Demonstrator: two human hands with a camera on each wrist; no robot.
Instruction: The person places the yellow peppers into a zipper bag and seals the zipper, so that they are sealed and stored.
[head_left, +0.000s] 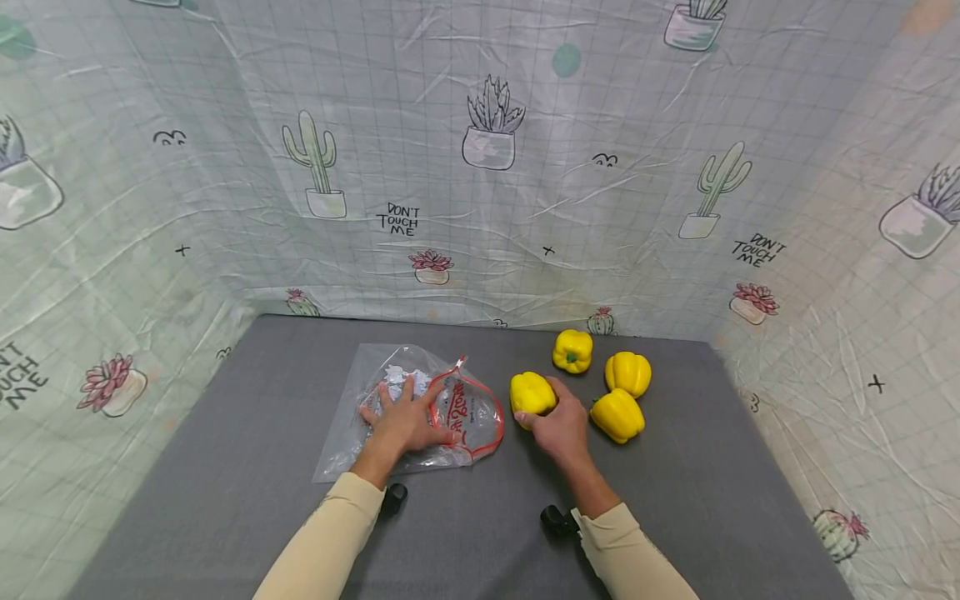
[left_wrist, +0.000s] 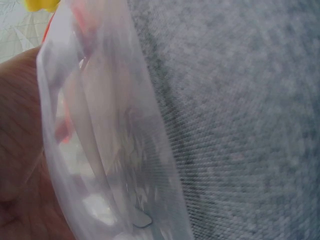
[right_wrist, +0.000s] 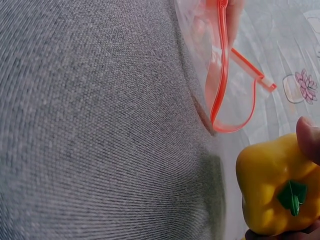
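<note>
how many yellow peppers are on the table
4: one gripped by the right hand beside the bag; one behind it near the backdrop; two to its right. None seems hidden.

The left hand covers part of the clear zip bag. The crumpled white stuff inside, past its fingers, is too blurry to name. The right hand hides one side of the yellow pepper it grips.

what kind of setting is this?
Likely a staged recording booth, not a kitchen: cactus-print sheets walling in a grey cloth tabletop, with only a zip bag and yellow peppers laid out.
</note>
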